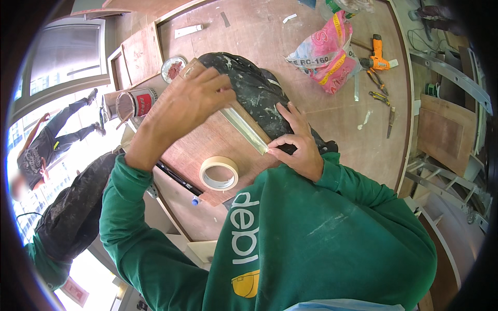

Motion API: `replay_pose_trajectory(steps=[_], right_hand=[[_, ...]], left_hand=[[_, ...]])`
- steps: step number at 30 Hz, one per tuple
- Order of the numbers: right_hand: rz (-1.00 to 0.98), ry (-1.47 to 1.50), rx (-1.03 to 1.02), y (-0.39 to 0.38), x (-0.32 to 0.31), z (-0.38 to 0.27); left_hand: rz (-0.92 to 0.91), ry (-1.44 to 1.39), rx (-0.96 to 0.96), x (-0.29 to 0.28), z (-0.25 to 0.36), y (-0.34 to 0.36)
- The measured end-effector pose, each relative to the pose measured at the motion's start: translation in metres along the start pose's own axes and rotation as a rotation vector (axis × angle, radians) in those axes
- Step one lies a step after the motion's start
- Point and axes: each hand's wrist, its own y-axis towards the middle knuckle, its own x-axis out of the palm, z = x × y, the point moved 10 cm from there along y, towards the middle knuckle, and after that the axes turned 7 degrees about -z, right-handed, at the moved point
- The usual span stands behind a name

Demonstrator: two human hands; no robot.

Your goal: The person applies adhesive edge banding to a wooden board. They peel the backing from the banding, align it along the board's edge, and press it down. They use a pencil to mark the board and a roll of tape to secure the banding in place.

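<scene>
Board (189, 142); right hand (300, 150) pinches tape (245, 132).

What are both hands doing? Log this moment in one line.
left hand: over far part of wooden board | right hand: pinching near end of pale strip | tape roll: lying on board

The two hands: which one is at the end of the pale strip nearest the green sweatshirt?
The right hand: its thumb and forefinger meet at that end of the pale strip. The left hand is toward the other end.
</scene>
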Motion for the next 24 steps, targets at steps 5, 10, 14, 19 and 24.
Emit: replay_pose_trajectory(steps=[5,10,14,19,24], right_hand=[[0.008,0.023,0.034,0.001,0.0,0.0],[0.041,0.008,0.01,0.009,0.0,-0.002],[0.04,0.015,-0.028,0.01,-0.002,-0.004],[0.024,0.035,-0.062,0.008,-0.004,-0.002],[0.017,0.064,-0.06,0.011,-0.004,-0.002]], left_hand=[[-0.005,0.086,0.023,0.003,0.004,-0.001],[-0.065,-0.022,0.189,0.043,0.071,0.014],[-0.085,-0.071,0.186,0.059,0.08,0.013],[-0.018,-0.084,0.133,0.031,0.046,0.008],[-0.067,0.048,0.06,0.008,-0.001,0.003]])
